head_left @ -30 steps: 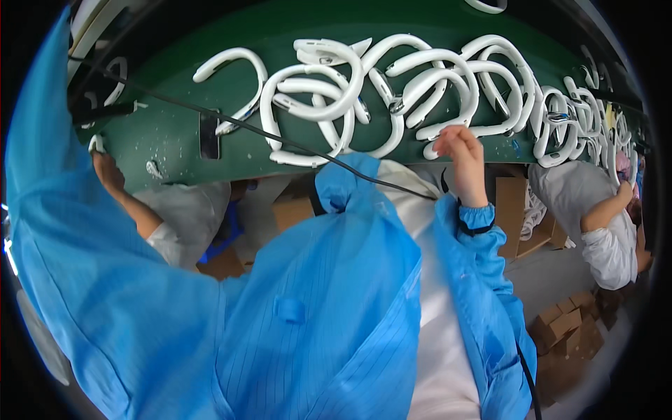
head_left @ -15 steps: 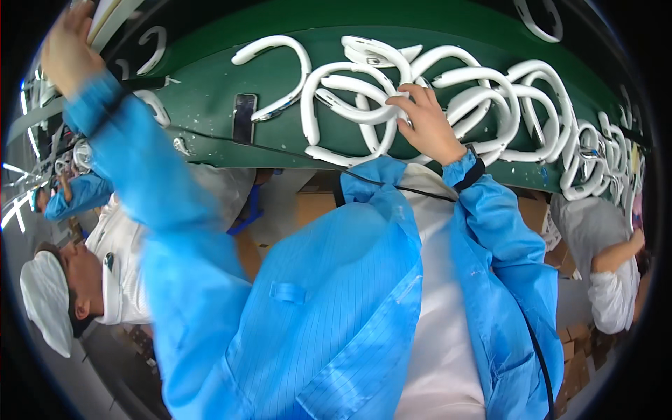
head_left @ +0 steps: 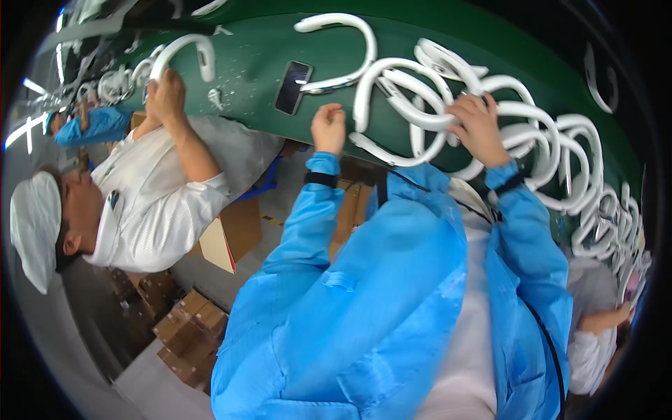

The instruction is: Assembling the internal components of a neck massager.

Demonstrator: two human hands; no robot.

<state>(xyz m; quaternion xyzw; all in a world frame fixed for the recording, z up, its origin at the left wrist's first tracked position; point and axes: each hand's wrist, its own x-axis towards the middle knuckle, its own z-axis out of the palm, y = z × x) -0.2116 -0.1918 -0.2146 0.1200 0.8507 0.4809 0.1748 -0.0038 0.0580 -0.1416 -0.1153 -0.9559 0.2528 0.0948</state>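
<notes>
White U-shaped bands that look like neck fans lie in an overlapping pile on the green table (head_left: 252, 49). My right hand (head_left: 481, 129) rests at the near side of this pile, its fingers bent over the end of one neck fan (head_left: 413, 112). Over the table's near edge is my left hand (head_left: 328, 129), fingers curled in, with nothing visible in them. A single neck fan (head_left: 369, 42) lies apart, beyond my left hand. Beside its lower end sits a phone (head_left: 292, 87) with a dark screen.
To the left, a co-worker in white (head_left: 154, 217) holds another neck fan (head_left: 183, 45). More neck fans (head_left: 605, 224) are heaped along the table to the right, near another person's arm (head_left: 603, 320). Cardboard boxes (head_left: 189, 329) stand on the floor. A dark cable (head_left: 539, 336) hangs down my jacket.
My left hand has come down from high at the far left to the table's near edge, its fingers now curled. My right hand stays at the same neck fan. The view has shifted left.
</notes>
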